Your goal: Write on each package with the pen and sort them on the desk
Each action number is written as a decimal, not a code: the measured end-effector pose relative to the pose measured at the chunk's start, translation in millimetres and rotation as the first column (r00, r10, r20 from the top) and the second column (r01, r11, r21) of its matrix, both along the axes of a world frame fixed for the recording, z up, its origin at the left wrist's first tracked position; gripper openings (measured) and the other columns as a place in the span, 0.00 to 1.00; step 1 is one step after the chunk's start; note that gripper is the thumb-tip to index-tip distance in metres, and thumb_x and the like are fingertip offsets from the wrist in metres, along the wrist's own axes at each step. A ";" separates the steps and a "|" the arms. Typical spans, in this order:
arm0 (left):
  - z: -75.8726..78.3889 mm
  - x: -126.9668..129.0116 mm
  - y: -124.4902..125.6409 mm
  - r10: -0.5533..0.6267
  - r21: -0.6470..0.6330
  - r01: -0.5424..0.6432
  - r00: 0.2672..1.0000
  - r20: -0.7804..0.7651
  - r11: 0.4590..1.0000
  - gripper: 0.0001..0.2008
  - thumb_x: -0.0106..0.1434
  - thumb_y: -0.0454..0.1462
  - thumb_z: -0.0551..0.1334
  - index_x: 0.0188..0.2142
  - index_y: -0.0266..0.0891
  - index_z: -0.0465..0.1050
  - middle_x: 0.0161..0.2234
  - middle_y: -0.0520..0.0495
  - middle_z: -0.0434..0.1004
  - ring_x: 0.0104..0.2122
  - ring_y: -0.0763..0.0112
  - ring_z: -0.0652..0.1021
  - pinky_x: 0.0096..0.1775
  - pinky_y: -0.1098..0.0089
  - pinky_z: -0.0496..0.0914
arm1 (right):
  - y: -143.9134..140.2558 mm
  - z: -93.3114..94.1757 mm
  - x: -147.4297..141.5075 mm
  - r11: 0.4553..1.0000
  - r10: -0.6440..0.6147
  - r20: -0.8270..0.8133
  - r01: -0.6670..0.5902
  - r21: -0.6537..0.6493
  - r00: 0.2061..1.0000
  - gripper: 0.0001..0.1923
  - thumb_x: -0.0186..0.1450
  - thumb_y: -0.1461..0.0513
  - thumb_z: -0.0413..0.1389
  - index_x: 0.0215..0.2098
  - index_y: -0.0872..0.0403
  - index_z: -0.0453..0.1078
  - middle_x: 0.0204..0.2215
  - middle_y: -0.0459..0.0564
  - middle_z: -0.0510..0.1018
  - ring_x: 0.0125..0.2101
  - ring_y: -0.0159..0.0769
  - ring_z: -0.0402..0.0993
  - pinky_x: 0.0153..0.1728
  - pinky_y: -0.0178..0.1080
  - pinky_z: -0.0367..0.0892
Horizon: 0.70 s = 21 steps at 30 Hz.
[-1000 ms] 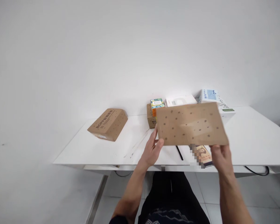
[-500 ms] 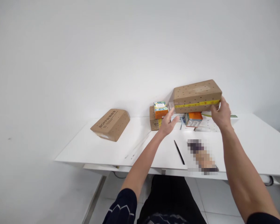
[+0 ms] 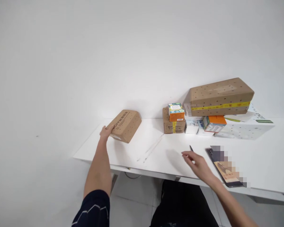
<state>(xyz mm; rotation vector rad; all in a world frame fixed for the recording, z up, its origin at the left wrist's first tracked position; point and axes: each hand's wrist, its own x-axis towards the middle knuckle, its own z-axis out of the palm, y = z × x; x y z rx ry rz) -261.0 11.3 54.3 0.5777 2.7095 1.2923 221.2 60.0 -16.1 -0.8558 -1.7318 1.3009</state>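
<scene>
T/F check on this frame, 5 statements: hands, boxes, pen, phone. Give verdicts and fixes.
1. The left hand touches the brown box at the table's left end. True.
2. The right hand grips the pen. False: it hovers open over the table, and the pen lies just beyond its fingertips.
3. The long dotted brown box rests on top of other boxes by the wall. True.
4. The phone lies to the left of the left hand. False: it lies beside the right hand, on its right.
5. The orange-and-green carton lies flat on the bare table. False: it sits on a small brown box.
</scene>
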 end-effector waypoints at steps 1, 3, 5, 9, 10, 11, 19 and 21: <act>-5.9 -0.7 -2.4 -0.028 0.012 0.028 0.999 0.033 1.000 0.34 0.54 0.44 0.64 0.55 0.25 0.60 0.56 0.28 0.63 0.55 0.47 0.66 0.52 0.53 0.63 | -6.1 -6.4 -10.7 0.998 0.059 -0.050 -0.061 -0.027 0.997 0.07 0.57 0.59 0.61 0.36 0.46 0.77 0.31 0.47 0.79 0.26 0.39 0.70 0.30 0.42 0.70; -19.9 6.6 -7.0 -0.098 0.048 0.094 0.992 0.080 0.994 0.31 0.55 0.44 0.62 0.54 0.28 0.61 0.54 0.32 0.67 0.50 0.55 0.71 0.48 0.59 0.68 | -14.2 -12.6 -28.8 0.991 0.127 -0.088 -0.130 -0.032 0.988 0.08 0.59 0.60 0.60 0.37 0.43 0.77 0.31 0.46 0.78 0.26 0.38 0.68 0.29 0.41 0.70; -34.3 21.2 -15.9 -0.165 0.084 0.157 0.980 0.110 0.984 0.28 0.56 0.45 0.62 0.53 0.32 0.63 0.51 0.37 0.70 0.46 0.60 0.73 0.44 0.63 0.71 | -17.6 -13.0 -42.2 0.989 0.147 -0.048 -0.147 -0.001 0.988 0.08 0.61 0.59 0.58 0.37 0.41 0.77 0.31 0.43 0.77 0.26 0.36 0.68 0.30 0.40 0.71; -54.2 55.2 -53.7 -0.325 0.168 0.294 0.924 0.201 0.941 0.28 0.55 0.50 0.63 0.51 0.39 0.65 0.45 0.45 0.74 0.41 0.62 0.75 0.38 0.64 0.73 | -14.5 -13.2 -58.3 0.987 0.145 0.083 -0.150 0.052 0.986 0.09 0.63 0.55 0.54 0.38 0.42 0.75 0.33 0.44 0.77 0.27 0.36 0.70 0.34 0.43 0.72; -56.4 63.5 -64.5 -0.397 0.220 0.351 0.889 0.228 0.910 0.29 0.54 0.50 0.64 0.51 0.40 0.65 0.45 0.45 0.74 0.42 0.62 0.75 0.38 0.64 0.73 | -12.7 -14.6 -60.8 0.990 0.124 0.106 -0.130 0.048 0.987 0.10 0.63 0.54 0.53 0.39 0.44 0.75 0.34 0.46 0.77 0.28 0.36 0.71 0.34 0.43 0.72; -57.5 71.8 -74.2 -0.471 0.263 0.410 0.846 0.248 0.874 0.29 0.53 0.50 0.65 0.51 0.41 0.65 0.45 0.46 0.74 0.43 0.61 0.75 0.40 0.65 0.73 | -11.0 -16.2 -62.7 0.995 0.090 0.122 -0.095 0.038 0.988 0.13 0.63 0.52 0.52 0.41 0.47 0.74 0.37 0.48 0.77 0.29 0.37 0.72 0.34 0.43 0.72; -62.8 155.6 -58.0 -0.665 0.487 0.478 0.658 0.352 0.731 0.33 0.53 0.48 0.66 0.57 0.46 0.60 0.47 0.46 0.72 0.43 0.61 0.76 0.42 0.63 0.72 | -4.3 -23.0 -40.7 0.982 -0.185 0.134 0.180 0.054 0.973 0.24 0.67 0.50 0.44 0.53 0.55 0.67 0.52 0.59 0.72 0.50 0.44 0.70 0.49 0.49 0.68; -66.9 174.0 -38.6 -0.670 0.535 0.448 0.657 0.345 0.716 0.32 0.54 0.47 0.66 0.56 0.45 0.61 0.48 0.45 0.71 0.44 0.61 0.75 0.43 0.63 0.72 | -1.6 -15.4 -25.3 0.939 -0.331 0.147 0.310 0.149 0.932 0.22 0.68 0.51 0.45 0.51 0.56 0.68 0.49 0.60 0.74 0.49 0.46 0.71 0.48 0.51 0.69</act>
